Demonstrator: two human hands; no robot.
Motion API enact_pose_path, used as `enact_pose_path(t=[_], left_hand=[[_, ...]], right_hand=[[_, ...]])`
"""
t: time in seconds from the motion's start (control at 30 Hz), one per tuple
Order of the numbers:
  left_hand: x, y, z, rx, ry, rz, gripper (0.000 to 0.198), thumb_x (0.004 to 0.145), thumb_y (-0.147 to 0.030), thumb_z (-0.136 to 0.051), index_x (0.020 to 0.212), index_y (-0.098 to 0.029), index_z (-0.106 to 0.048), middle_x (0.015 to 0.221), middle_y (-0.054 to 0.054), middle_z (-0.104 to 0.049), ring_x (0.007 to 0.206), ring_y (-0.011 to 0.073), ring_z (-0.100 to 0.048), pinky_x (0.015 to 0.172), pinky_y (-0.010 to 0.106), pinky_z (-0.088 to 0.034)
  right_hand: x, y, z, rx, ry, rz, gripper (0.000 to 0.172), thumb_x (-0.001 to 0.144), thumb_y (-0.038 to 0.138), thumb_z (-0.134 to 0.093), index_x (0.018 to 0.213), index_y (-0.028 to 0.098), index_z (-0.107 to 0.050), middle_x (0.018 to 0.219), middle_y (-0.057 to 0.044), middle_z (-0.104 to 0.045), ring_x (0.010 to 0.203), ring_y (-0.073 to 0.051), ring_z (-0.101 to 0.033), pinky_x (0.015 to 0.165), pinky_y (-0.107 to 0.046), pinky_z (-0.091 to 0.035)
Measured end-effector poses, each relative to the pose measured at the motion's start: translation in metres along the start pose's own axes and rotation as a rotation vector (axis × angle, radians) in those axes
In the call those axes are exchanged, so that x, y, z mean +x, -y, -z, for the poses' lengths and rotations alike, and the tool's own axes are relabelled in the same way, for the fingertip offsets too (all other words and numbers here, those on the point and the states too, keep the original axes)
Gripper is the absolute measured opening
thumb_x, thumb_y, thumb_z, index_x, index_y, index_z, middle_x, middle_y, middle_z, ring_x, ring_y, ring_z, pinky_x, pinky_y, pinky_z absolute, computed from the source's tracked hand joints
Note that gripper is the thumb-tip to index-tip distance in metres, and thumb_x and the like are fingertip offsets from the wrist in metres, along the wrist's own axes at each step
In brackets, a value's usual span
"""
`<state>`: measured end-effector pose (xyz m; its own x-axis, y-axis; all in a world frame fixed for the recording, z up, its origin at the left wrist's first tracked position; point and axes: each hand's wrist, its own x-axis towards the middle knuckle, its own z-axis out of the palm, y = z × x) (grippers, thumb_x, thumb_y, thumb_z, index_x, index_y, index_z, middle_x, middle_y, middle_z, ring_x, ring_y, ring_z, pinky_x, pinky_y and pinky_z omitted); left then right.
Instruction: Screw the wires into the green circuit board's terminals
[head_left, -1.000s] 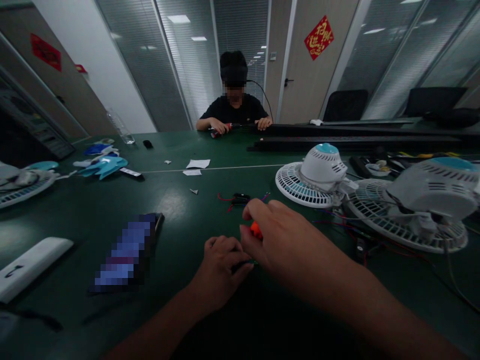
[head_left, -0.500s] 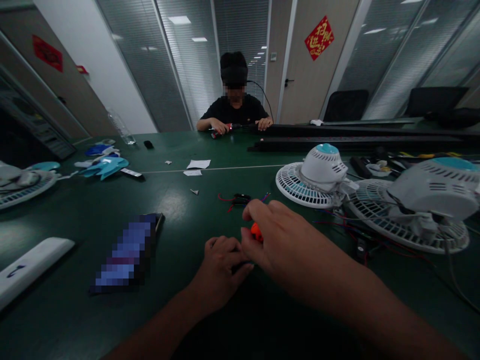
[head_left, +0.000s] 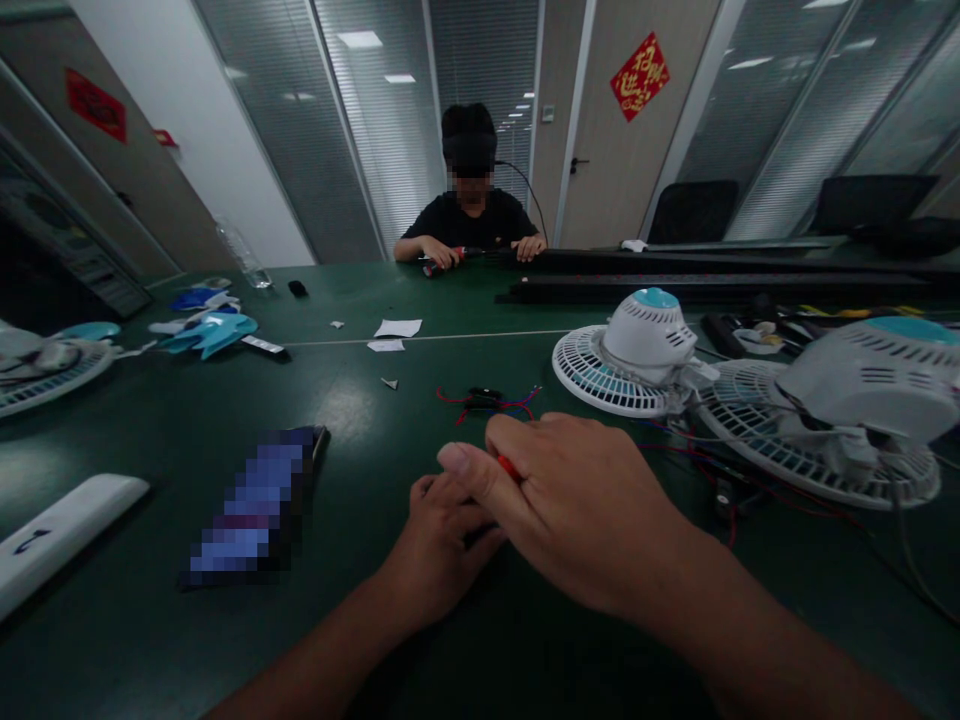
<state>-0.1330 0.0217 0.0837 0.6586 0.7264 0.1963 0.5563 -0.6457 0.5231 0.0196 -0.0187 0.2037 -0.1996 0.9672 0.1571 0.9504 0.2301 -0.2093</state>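
Note:
My right hand (head_left: 577,500) is wrapped round a small orange-red object (head_left: 510,466), perhaps a handle; most of it is hidden by the fingers. Its thumb lies along the top, pointing left. Just left of it and partly beneath, my left hand (head_left: 442,540) rests low over the green table (head_left: 360,440) with its fingers curled together; whatever they pinch is hidden. Beyond both hands lie small black parts (head_left: 484,398) with red and blue wires.
Two white fan housings (head_left: 649,340) (head_left: 862,390) with loose wires stand at the right. A phone (head_left: 251,505) and a white bar (head_left: 67,535) lie left. Paper scraps (head_left: 397,328) are further back. Across the table, a person (head_left: 472,215) holds a red-black tool (head_left: 442,262).
My right hand has rotated over the orange-red object, covering more of it, and its thumb has swung up and left. My left hand has stayed nearly still.

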Motion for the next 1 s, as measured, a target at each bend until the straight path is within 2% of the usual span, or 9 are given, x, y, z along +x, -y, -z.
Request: enact_pose_path(t=[0.2, 0.4, 0.77, 1.0], left_hand=[[-0.001, 0.003, -0.001, 0.048, 0.039, 0.003, 0.018, 0.083, -0.019, -0.067, 0.098, -0.028, -0.074, 0.097, 0.003, -0.066, 0.098, 0.0256, -0.057, 0.098, 0.055, -0.035], [-0.001, 0.004, -0.002, 0.051, 0.033, -0.006, 0.016, 0.085, -0.021, -0.066, 0.098, -0.027, -0.074, 0.094, 0.003, -0.065, 0.097, 0.0249, -0.057, 0.099, 0.054, -0.034], [-0.001, 0.003, -0.002, 0.041, 0.026, 0.003, 0.018, 0.084, -0.020, -0.066, 0.098, -0.028, -0.074, 0.095, 0.003, -0.067, 0.098, 0.0259, -0.058, 0.099, 0.056, -0.034], [-0.001, 0.004, -0.003, 0.034, 0.029, 0.004, 0.019, 0.084, -0.021, -0.067, 0.099, -0.029, -0.074, 0.097, 0.003, -0.067, 0.099, 0.0258, -0.058, 0.099, 0.056, -0.035]], right_hand=[[0.006, 0.001, -0.003, -0.110, 0.000, -0.047, 0.036, 0.097, 0.043, -0.031, 0.094, 0.021, -0.059, 0.075, -0.006, -0.068, 0.065, -0.023, -0.063, 0.051, -0.031, -0.028], [0.007, -0.002, -0.005, -0.077, -0.023, -0.056, 0.026, 0.094, 0.037, -0.037, 0.095, 0.020, -0.057, 0.072, -0.005, -0.066, 0.063, -0.021, -0.061, 0.051, -0.031, -0.029], [0.006, -0.001, 0.005, -0.073, 0.083, -0.023, 0.024, 0.093, 0.027, -0.038, 0.105, 0.016, -0.056, 0.094, -0.011, -0.070, 0.083, -0.024, -0.064, 0.059, -0.034, -0.033], [0.006, 0.001, 0.006, -0.040, 0.101, -0.034, 0.025, 0.092, 0.025, -0.038, 0.107, 0.015, -0.055, 0.097, -0.011, -0.069, 0.086, -0.025, -0.063, 0.059, -0.033, -0.032]])
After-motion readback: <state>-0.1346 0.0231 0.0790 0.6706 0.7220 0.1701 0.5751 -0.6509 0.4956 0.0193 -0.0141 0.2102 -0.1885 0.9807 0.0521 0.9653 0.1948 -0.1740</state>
